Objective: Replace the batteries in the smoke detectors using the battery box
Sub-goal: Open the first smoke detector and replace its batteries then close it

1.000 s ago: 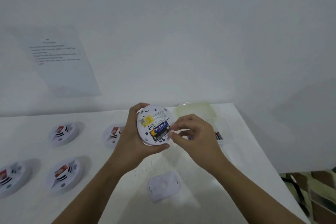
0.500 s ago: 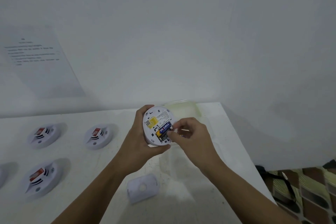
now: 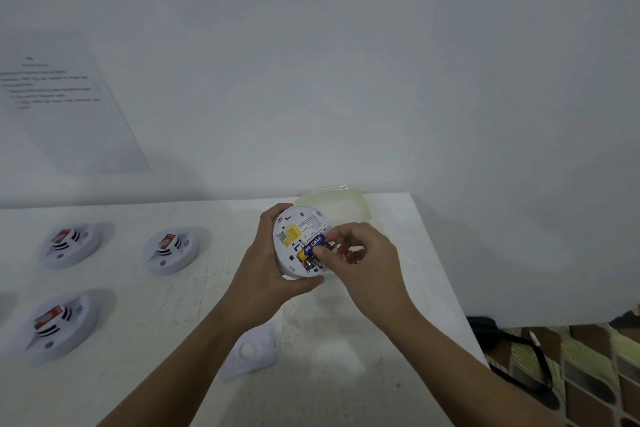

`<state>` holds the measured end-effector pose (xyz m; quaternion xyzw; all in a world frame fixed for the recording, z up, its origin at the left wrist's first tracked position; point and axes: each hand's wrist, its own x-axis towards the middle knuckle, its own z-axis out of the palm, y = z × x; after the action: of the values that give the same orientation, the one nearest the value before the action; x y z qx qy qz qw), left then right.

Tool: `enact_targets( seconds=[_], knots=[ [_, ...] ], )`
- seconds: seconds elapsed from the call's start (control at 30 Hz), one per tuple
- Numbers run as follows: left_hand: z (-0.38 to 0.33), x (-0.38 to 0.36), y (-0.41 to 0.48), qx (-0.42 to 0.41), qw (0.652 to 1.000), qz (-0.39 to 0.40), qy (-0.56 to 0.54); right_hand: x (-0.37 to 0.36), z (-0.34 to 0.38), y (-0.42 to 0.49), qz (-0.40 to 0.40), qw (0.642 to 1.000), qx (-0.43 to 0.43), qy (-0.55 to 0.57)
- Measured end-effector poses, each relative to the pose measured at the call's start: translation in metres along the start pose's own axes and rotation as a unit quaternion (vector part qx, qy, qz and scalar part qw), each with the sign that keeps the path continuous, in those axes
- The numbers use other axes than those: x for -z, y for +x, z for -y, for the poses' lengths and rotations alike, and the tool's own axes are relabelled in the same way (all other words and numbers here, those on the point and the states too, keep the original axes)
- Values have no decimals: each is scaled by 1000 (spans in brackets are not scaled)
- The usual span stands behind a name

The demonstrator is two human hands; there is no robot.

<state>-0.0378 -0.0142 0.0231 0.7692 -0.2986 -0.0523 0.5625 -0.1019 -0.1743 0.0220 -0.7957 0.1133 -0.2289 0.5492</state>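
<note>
White plastic filled the middle of the view: a round detector (image 3: pixel 289 255) was held clear of the tabletop (image 3: pixel 346 374), its back turned toward the camera. The left hand (image 3: pixel 263 267) gripped it from the left side, with the fingers curled over the far rim and the thumb hooked under the near rim. On the exposed back were a yellow sticker, a small printed label and an open battery bay. A blue battery (image 3: pixel 313 242) with white lettering and a yellow end lay aslant in that bay, its right end toward the right hand (image 3: pixel 367 263). That hand came in from the right with its fingers bent. Its thumb and forefinger pinched the battery's right end, the thumb tip lying across the bay just below the battery, and the other fingers were tucked toward the palm. Whether the battery sat fully in its bay could not be told.

Just behind the detector, at the far edge of the tabletop, stood a pale yellowish translucent box (image 3: pixel 339 208), partly hidden by the detector and the hands. Its contents could not be made out. Nearer the person, beside the left forearm, a white cover (image 3: pixel 254 354) lay on the tabletop. Three more detectors rested well to the left, each with a red label on top: one (image 3: pixel 71 244) at the back, one (image 3: pixel 169 251) beside it, and one (image 3: pixel 59 324) nearer. A printed sheet (image 3: pixel 59 104) hung on the wall, its text too blurred to read.
</note>
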Motion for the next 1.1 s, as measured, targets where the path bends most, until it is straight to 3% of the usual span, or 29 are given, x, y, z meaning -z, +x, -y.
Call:
enact_targets(
  seconds=[0.27,0.47,0.63,0.8,1.0,1.1],
  knots=[
    [1,0,-5,-13,1000,6,27,22,-4,5,104,993,3,57],
    [8,11,-9,-2,1000,-3,20,40,-4,9,66,990,-36,121],
    [11,14,-13,4,1000,0,27,35,-31,3,54,998,-43,6],
    [16,12,-17,13,999,10,33,26,-49,-9,92,991,-23,-92],
    [19,11,-18,16,999,14,43,18,-56,-9,156,944,20,-289],
    [18,12,-18,15,999,13,46,20,-51,-7,141,945,41,-291]
  ],
)
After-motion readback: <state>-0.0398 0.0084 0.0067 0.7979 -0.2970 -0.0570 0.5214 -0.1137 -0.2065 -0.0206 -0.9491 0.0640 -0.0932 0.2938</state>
